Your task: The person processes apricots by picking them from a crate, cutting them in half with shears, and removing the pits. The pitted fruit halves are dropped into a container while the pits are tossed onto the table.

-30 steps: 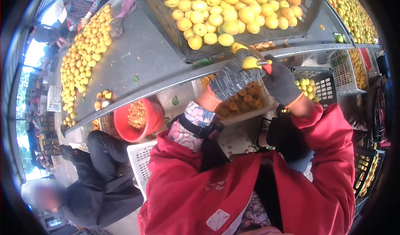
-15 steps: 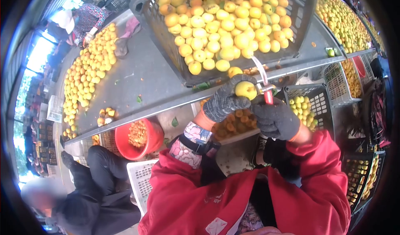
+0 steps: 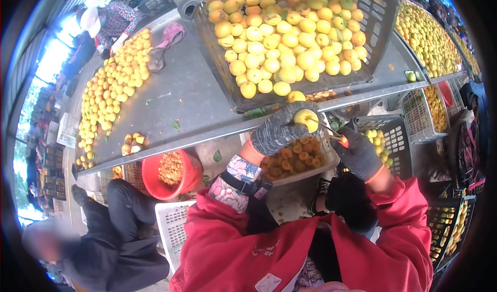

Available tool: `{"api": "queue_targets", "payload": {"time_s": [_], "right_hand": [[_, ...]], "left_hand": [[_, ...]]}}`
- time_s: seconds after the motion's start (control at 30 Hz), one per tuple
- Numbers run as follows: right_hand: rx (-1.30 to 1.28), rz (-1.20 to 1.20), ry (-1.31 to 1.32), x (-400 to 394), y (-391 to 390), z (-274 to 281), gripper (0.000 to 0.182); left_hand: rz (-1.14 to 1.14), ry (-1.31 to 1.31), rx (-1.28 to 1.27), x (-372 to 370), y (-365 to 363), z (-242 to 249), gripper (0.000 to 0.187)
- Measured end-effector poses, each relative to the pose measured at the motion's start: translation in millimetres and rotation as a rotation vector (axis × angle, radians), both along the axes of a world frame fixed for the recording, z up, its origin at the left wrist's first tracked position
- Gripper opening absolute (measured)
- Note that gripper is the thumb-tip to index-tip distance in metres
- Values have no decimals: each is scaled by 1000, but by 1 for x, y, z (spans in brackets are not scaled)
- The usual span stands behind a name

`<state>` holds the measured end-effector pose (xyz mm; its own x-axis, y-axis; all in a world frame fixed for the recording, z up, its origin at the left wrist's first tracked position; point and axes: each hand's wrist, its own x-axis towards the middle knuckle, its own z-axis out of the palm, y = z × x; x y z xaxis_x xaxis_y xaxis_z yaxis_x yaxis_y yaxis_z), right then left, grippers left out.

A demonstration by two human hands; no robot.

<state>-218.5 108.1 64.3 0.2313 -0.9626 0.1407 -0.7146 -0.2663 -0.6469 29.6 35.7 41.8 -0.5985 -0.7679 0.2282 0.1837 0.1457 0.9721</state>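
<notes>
My left hand (image 3: 281,130), in a grey knit glove, is closed around a yellow apricot (image 3: 306,120) just in front of the table's metal edge. In my right hand (image 3: 358,151), also gloved, is a red-handled tool (image 3: 342,141) with a thin metal end. That end reaches left to the side of the apricot. Below both hands stands a pale bin (image 3: 297,179) with orange, cut-looking apricots in it. A black crate (image 3: 215,74) full of whole apricots lies tilted on the table beyond my hands.
The grey metal table (image 3: 181,111) carries a heap of apricots (image 3: 116,87) at left, where a person (image 3: 111,25) works. A red bucket (image 3: 189,175) holds orange-brown bits. Another person (image 3: 111,250) sits at lower left. A black crate (image 3: 397,136) stands at right.
My right hand has shifted right and down, turning the tool so its metal end points at the apricot. The left hand still holds the apricot. The view has shifted slightly.
</notes>
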Motion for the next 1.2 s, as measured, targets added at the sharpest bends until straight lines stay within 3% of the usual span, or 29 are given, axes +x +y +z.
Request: {"api": "queue_targets", "payload": {"time_s": [0.17,0.3,0.4,0.47,0.57,0.63,0.73,0.83,0.93,1.03,1.1,1.17,1.2], "right_hand": [[-36,-32,128,-5,1,-14,18],[-17,-31,98,-3,1,-19,18],[-23,-76,-1,10,4,-20,19],[-18,-89,-126,22,8,-34,20],[44,-164,-92,29,11,-58,22],[77,-141,-34,23,6,-48,26],[142,-92,151,13,-1,-16,30],[123,-64,294,14,-9,-11,21],[46,-114,270,18,-11,-18,21],[-3,-170,101,25,-5,-47,23],[91,-241,58,32,0,-61,28],[142,-275,46,33,2,-65,31],[143,-275,53,33,2,-64,32]], "left_hand": [[16,50,25,-2,3,-1,42],[-28,157,106,-5,5,1,41],[-96,308,148,-7,3,-31,48],[148,-543,-684,-11,-1,-58,46],[288,-810,-992,-17,0,-61,44],[240,-551,-841,-12,-7,-70,43],[75,68,217,-11,0,-26,41],[152,-189,-83,-12,3,-8,40],[190,-67,-38,-14,2,-15,39],[76,448,484,-26,6,-34,32],[294,-318,-656,-25,2,-38,33],[334,-555,-980,-25,1,-41,35],[287,-397,-742,-28,2,-44,36]]}}
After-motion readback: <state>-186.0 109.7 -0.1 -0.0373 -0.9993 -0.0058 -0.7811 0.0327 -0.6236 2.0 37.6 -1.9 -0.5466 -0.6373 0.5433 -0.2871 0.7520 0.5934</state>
